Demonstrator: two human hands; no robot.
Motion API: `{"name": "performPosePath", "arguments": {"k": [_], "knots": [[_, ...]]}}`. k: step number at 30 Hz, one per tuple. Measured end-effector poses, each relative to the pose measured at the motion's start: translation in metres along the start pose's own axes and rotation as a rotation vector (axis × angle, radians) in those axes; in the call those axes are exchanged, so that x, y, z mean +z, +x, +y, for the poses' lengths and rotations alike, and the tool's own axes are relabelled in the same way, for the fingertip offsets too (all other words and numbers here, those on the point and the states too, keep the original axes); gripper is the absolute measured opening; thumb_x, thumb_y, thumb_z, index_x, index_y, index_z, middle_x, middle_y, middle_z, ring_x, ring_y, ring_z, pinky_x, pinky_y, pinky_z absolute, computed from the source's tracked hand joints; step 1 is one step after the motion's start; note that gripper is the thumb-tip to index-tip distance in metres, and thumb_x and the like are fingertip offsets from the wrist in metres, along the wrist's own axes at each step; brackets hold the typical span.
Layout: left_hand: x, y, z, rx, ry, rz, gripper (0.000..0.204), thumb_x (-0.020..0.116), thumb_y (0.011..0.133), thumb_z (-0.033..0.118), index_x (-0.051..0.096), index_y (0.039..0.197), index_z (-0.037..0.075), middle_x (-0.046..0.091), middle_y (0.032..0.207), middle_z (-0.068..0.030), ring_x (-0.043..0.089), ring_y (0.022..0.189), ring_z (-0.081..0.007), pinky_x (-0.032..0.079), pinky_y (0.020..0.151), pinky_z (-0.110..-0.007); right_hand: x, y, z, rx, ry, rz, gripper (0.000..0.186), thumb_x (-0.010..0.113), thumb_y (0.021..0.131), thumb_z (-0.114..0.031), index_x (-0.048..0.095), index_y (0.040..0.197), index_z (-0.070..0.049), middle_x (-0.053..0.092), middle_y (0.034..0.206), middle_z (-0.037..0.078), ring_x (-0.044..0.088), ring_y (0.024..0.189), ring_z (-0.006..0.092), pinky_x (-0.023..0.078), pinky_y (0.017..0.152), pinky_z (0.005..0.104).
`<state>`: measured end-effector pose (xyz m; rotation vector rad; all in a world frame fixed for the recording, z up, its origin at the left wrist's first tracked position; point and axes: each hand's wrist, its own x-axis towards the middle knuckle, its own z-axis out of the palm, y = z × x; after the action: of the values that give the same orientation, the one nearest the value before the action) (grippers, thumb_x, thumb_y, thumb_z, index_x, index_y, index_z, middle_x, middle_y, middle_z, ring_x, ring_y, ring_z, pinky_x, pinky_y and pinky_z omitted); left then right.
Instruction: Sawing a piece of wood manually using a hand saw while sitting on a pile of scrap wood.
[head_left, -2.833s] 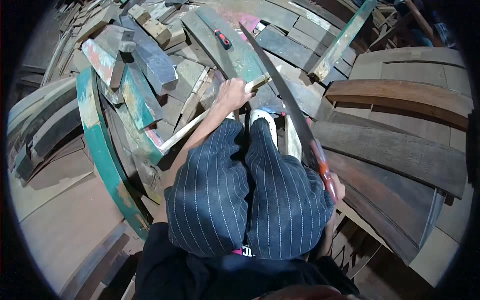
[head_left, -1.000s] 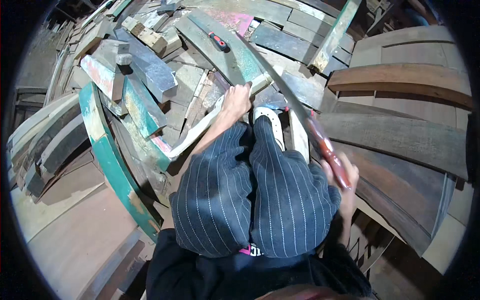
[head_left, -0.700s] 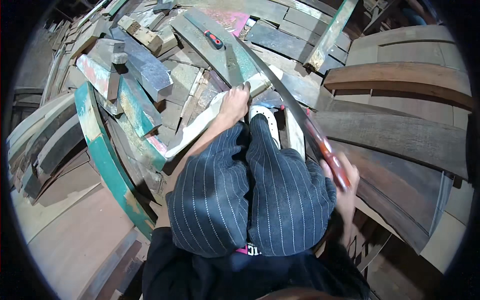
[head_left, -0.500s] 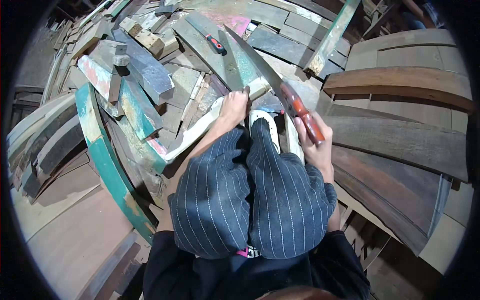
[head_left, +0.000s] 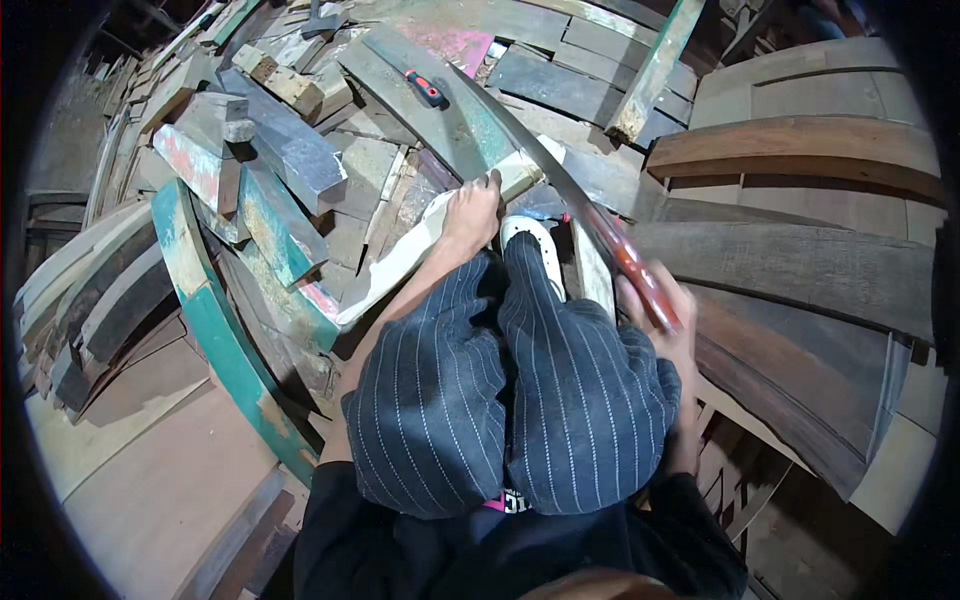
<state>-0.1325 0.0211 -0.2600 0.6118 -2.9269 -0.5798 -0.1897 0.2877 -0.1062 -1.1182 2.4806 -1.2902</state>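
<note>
My right hand [head_left: 665, 310] is closed around the reddish-brown handle of a handsaw [head_left: 545, 160]. Its long blade slants up and to the left, crossing near the far end of a pale wooden piece [head_left: 395, 275]. My left hand [head_left: 472, 212] grips this piece close to that end, just left of the blade. The wood runs down to the left beside my left forearm. My foot in a white shoe [head_left: 548, 250] rests just right of my left hand. Whether the teeth are in the wood cannot be made out.
A tool with a red-and-black handle [head_left: 428, 90] lies on a greenish board [head_left: 465, 130] ahead. Painted wood offcuts [head_left: 290, 160] are heaped on the left, by a curved green piece [head_left: 215, 330]. Long planks [head_left: 780, 265] and a curved brown beam [head_left: 790, 150] lie at the right.
My right hand has drawn the saw back, down and to the right, so the handle sits nearer my right knee. My left hand stays on the wood.
</note>
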Motion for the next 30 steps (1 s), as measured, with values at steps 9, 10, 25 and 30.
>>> {"name": "performPosePath", "arguments": {"k": [9,10,25,30], "knots": [[0.000,0.007,-0.009,0.008,-0.083,0.024,0.037,0.061,0.071,0.004,0.058,0.106,-0.005,0.065,0.083,-0.0263,0.066,0.079,-0.0415,0.054,0.069,-0.048,-0.032,-0.033,-0.026,0.178,0.003,-0.029,0.014,0.069,0.080,-0.010,0.060,0.087,-0.002,0.060,0.067,0.012,0.063,0.057,0.0255,0.045,0.056,0.0318],[-0.009,-0.004,-0.015,-0.040,-0.054,0.036,0.046,0.059,0.068,-0.002,0.056,0.114,-0.005,0.064,0.088,-0.0268,0.064,0.083,-0.0433,0.052,0.075,-0.050,-0.053,-0.048,-0.023,0.119,-0.037,-0.081,0.014,0.069,0.079,-0.010,0.061,0.087,-0.002,0.060,0.067,0.011,0.062,0.056,0.0241,0.045,0.056,0.0304],[-0.018,0.005,-0.005,-0.009,-0.002,-0.001,0.032,0.053,0.073,-0.002,0.058,0.105,-0.006,0.065,0.083,-0.0271,0.065,0.080,-0.0419,0.053,0.072,-0.049,0.036,0.022,0.000,0.018,0.196,0.037,0.015,0.068,0.083,-0.010,0.057,0.087,0.000,0.056,0.062,0.016,0.059,0.051,0.0266,0.043,0.051,0.0326],[0.001,0.018,-0.007,-0.050,-0.104,-0.052,0.029,0.060,0.072,0.003,0.060,0.100,-0.006,0.064,0.082,-0.0290,0.064,0.080,-0.0449,0.052,0.074,-0.051,-0.048,-0.053,-0.014,0.148,-0.069,-0.035,0.016,0.069,0.080,-0.010,0.061,0.091,0.000,0.058,0.063,0.011,0.060,0.051,0.0191,0.045,0.052,0.0303]]}}
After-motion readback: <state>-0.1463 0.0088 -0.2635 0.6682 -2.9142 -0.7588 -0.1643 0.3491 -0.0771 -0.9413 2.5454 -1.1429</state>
